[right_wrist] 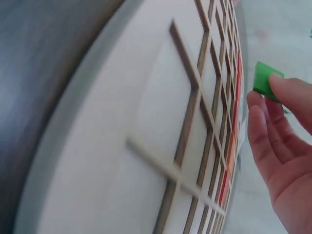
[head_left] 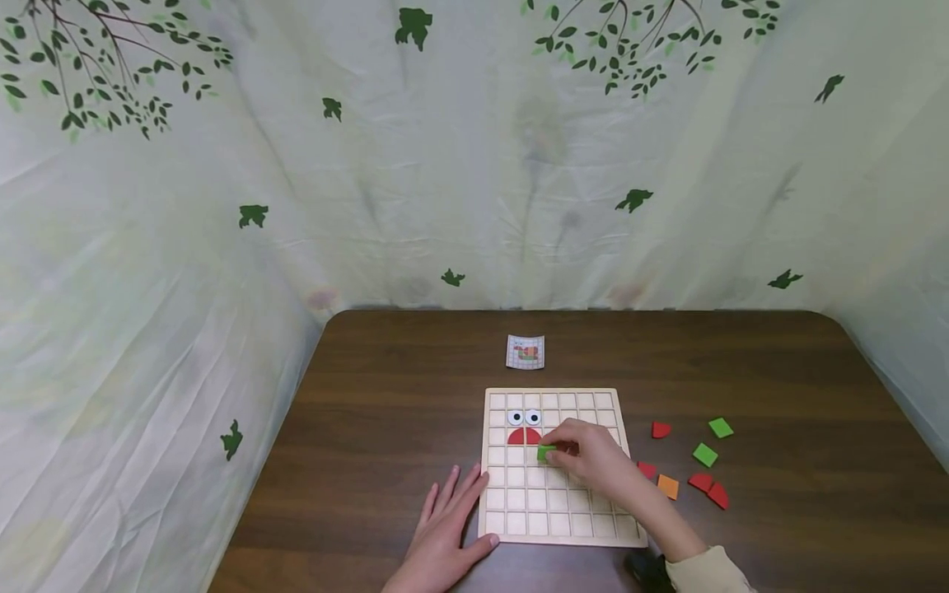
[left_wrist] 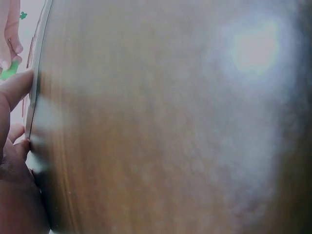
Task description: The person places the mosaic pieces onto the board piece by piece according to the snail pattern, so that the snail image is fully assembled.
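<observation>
My right hand [head_left: 593, 461] pinches a green square tile [head_left: 544, 452] between thumb and fingers, above the gridded wooden board [head_left: 558, 523]. In the right wrist view the green tile [right_wrist: 264, 80] is held by its edge, off the grid. Two eye tiles [head_left: 524, 417] lie side by side in the board's upper left cells. Below them, two red rounded pieces [head_left: 516, 436] form a half-round, partly behind the right fingers. My left hand [head_left: 448, 535] lies with spread fingers at the board's lower left, its fingertips and thumb touching the edge.
A small picture card [head_left: 525, 352] lies behind the board. To its right are loose green squares [head_left: 705, 455], an orange square [head_left: 667, 487] and several red pieces [head_left: 717, 495]. A dark object [head_left: 648, 570] shows near the right sleeve. A leaf-print curtain [head_left: 474, 181] hangs behind the table.
</observation>
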`<state>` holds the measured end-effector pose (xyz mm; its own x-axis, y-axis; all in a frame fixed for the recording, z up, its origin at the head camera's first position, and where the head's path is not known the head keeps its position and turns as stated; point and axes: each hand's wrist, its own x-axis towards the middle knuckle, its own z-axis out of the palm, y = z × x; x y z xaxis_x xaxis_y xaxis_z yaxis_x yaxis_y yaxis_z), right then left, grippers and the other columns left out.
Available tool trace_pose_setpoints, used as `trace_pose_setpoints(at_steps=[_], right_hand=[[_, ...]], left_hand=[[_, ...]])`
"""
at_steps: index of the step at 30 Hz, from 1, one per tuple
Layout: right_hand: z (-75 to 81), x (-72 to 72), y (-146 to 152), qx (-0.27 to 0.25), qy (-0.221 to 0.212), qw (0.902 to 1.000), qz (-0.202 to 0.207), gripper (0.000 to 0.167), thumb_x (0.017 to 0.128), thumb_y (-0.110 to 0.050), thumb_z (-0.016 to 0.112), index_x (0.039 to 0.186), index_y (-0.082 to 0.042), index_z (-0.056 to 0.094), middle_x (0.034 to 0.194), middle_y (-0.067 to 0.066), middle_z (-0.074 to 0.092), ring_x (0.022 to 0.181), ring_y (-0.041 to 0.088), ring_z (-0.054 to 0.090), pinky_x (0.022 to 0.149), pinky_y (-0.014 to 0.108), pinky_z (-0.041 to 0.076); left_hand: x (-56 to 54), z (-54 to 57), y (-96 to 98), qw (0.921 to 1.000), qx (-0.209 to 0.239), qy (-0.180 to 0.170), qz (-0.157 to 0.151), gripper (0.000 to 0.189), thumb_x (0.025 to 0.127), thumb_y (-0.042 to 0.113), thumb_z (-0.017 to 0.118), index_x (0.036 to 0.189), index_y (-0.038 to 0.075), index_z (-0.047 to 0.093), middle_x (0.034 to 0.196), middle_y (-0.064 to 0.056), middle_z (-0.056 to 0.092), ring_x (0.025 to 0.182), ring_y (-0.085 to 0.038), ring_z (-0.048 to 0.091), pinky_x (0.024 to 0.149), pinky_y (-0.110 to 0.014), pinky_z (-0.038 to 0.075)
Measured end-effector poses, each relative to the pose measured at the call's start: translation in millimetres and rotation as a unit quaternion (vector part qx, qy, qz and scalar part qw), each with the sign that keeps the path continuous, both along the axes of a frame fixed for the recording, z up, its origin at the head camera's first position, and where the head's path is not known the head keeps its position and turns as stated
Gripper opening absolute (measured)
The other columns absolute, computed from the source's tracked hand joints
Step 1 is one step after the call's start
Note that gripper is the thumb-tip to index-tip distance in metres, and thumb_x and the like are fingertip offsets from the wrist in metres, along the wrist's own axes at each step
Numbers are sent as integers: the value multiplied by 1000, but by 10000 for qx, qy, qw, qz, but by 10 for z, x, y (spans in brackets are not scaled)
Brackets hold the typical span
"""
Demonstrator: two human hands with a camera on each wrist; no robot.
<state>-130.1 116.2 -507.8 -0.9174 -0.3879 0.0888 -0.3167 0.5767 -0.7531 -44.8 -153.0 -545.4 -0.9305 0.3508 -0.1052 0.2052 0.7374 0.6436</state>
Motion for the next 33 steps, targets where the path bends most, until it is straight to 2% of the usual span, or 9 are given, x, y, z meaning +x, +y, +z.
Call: trace_pose_setpoints(at_steps=[7, 16, 22, 28, 33], right_hand=[[-52, -42, -142, 371, -73, 9992, -151, 16, 82, -12, 80, 96, -18, 77, 84, -14, 64, 74, 6, 54, 69, 27, 49], [-77, -68, -207, 333, -45, 9992, -197, 14, 83, -10, 79, 88, -19, 70, 73, -13, 59, 66, 5, 52, 61, 24, 46], [-73, -61, -212, 405, -86, 9990, -183, 11, 83, -10, 79, 90, -16, 73, 77, -11, 60, 67, 6, 52, 61, 24, 46], [-91, -59, -220, 769, -83, 9967, -261, 13, 81, -13, 81, 94, -15, 77, 86, -8, 59, 70, 9, 49, 63, 26, 44], [-100, -37, -202, 755, -88, 9967, -283, 15, 81, -12, 81, 95, -13, 79, 85, -9, 61, 69, 8, 49, 62, 25, 44]], left_hand=[[-6, 9, 1, 10000, 30, -14, -8, 76, 88, 47, 68, 154, 24, 36, 161, 2, 26, 149, -32, 11, 111, -58, 3], [8, 9, -1, 9999, 73, 92, -37, 76, 88, 44, 69, 153, 22, 36, 161, 1, 26, 148, -33, 13, 111, -55, 2], [-1, 26, -1, 10000, 14, 38, -32, 76, 88, 45, 69, 153, 23, 36, 161, 2, 26, 148, -32, 12, 111, -57, 2], [16, 29, 8, 9996, 70, 253, -54, 76, 87, 43, 70, 152, 20, 38, 160, 0, 28, 147, -34, 15, 110, -57, 4], [14, 32, 16, 9996, 88, 258, -57, 75, 87, 42, 70, 152, 20, 39, 160, -1, 28, 147, -35, 15, 110, -58, 4]])
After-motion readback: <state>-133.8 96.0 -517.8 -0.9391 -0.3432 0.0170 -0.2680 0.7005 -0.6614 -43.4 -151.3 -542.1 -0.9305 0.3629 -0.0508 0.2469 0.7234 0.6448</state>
